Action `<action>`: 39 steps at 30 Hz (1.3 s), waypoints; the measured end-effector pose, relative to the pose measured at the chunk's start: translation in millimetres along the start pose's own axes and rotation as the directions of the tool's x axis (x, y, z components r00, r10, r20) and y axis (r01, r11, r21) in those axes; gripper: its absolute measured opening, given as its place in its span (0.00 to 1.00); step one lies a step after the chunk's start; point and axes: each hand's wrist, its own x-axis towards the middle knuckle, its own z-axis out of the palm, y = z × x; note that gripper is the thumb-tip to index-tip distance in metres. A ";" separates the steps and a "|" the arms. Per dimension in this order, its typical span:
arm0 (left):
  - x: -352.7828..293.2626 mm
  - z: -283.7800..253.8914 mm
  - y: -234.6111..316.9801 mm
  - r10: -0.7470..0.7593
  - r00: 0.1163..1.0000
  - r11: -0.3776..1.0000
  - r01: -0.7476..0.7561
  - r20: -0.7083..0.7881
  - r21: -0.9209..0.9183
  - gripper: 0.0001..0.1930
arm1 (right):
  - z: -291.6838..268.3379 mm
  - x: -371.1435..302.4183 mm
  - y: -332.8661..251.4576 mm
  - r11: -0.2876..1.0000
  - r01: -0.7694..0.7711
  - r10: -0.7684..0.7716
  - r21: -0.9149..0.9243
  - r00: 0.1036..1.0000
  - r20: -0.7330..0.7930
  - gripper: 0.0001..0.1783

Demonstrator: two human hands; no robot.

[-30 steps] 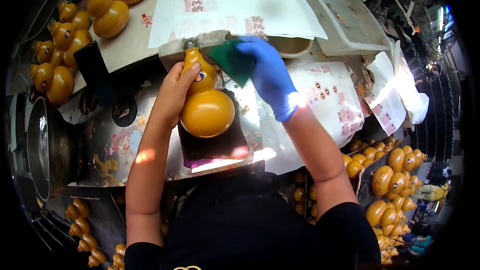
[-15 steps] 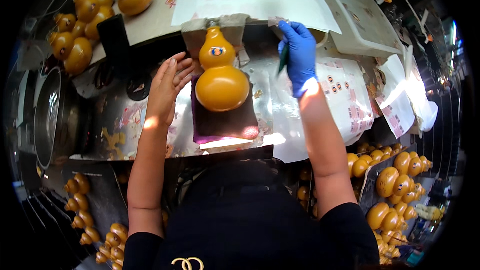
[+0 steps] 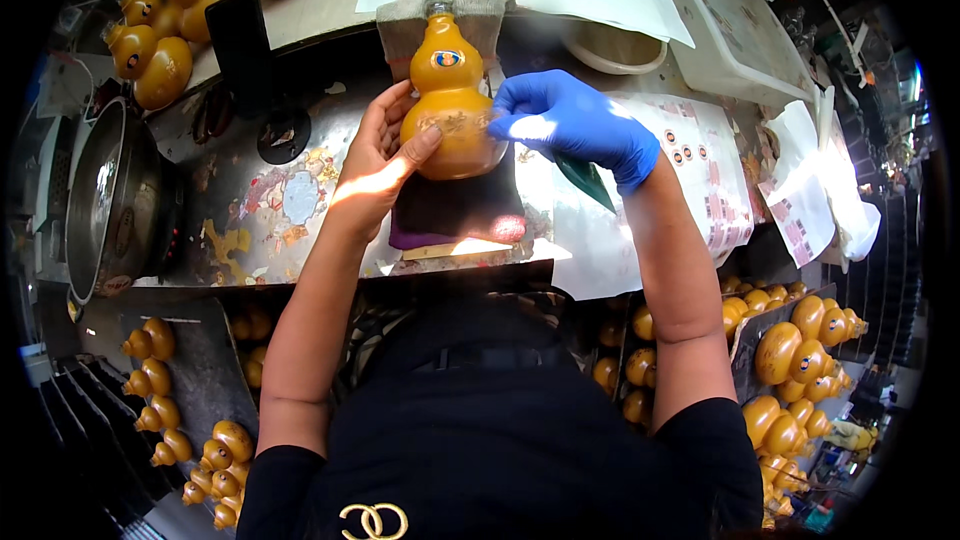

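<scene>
An orange gourd-shaped bottle (image 3: 448,90) lies on the worktable, neck pointing away, a small round sticker on its upper bulb. My bare left hand (image 3: 380,160) cups the left side of its big lower bulb, thumb across the front. My right hand (image 3: 575,120), in a blue glove, presses on the right side of the same bulb and pinches a dark green flat scraper (image 3: 585,180) that points down toward me. A dark purple pad (image 3: 450,220) lies under the bottle.
More orange gourd bottles (image 3: 165,40) are piled at the far left, and others fill trays (image 3: 190,420) at lower left and racks (image 3: 800,360) at lower right. Sticker sheets (image 3: 710,170) lie to the right. A metal pan (image 3: 110,200) stands at the left.
The left hand went from open beside the bottle to gripping its lower bulb. The gloved right hand came down from above right onto the bottle. The bottle sits a little farther from me.
</scene>
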 end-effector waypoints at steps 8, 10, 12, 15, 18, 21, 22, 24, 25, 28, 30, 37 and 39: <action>0.6 -7.2 -0.8 -0.046 0.998 0.998 0.048 0.049 -0.044 0.42 | 21.2 -8.7 34.0 0.930 0.018 0.097 0.368 0.952 -0.292 0.20; -2.9 -12.0 -5.1 -0.065 0.996 0.997 0.067 0.061 -0.031 0.44 | 36.5 -10.6 42.2 0.866 -0.027 0.170 0.500 0.955 -0.243 0.29; -3.1 -12.4 -5.0 -0.085 0.995 0.996 0.086 0.060 -0.009 0.44 | 46.5 -9.1 47.7 0.915 -0.048 0.154 0.400 0.959 -0.238 0.32; -4.2 -14.4 -5.8 -0.115 0.991 0.993 0.116 0.066 -0.014 0.43 | 49.0 -7.8 48.8 0.921 -0.049 0.146 0.387 0.963 -0.226 0.31; -4.0 -15.6 -7.4 -0.118 0.991 0.993 0.120 0.067 -0.020 0.43 | 48.3 -9.5 47.6 0.905 -0.046 0.145 0.424 0.968 -0.204 0.31; -3.9 -16.4 -9.5 -0.080 0.993 0.996 0.083 0.083 -0.031 0.42 | 49.6 -8.0 53.3 0.905 -0.027 0.129 0.425 0.969 -0.213 0.30; -4.3 -16.5 -9.7 -0.083 0.993 0.996 0.085 0.079 -0.026 0.42 | 50.0 -7.6 55.5 0.906 -0.024 0.126 0.422 0.968 -0.215 0.30; -4.1 -16.4 -8.9 -0.078 0.994 0.996 0.080 0.083 -0.028 0.41 | 50.0 -7.8 55.5 0.908 -0.025 0.131 0.419 0.965 -0.226 0.30; -4.7 -16.0 -8.9 -0.073 0.993 0.997 0.076 0.089 -0.035 0.41 | 50.4 -9.0 55.9 0.913 -0.026 0.128 0.406 0.965 -0.227 0.30; -3.7 -15.5 -8.5 -0.070 0.994 0.997 0.071 0.085 -0.005 0.41 | 49.4 -10.7 56.3 0.922 -0.028 0.120 0.387 0.969 -0.215 0.31; -5.2 -14.4 -10.1 -0.065 0.995 0.998 0.063 0.075 0.018 0.41 | 48.0 -10.7 55.4 0.915 -0.036 0.124 0.402 0.973 -0.195 0.31; -7.4 -14.6 -13.5 -0.017 0.996 1.000 0.015 0.087 0.024 0.40 | 50.9 -11.6 59.6 0.923 0.005 0.089 0.385 0.970 -0.225 0.31; -8.1 -12.9 -11.8 -0.014 0.996 0.999 0.012 0.083 0.034 0.40 | 52.1 -12.1 54.8 0.930 0.018 0.077 0.366 0.967 -0.243 0.30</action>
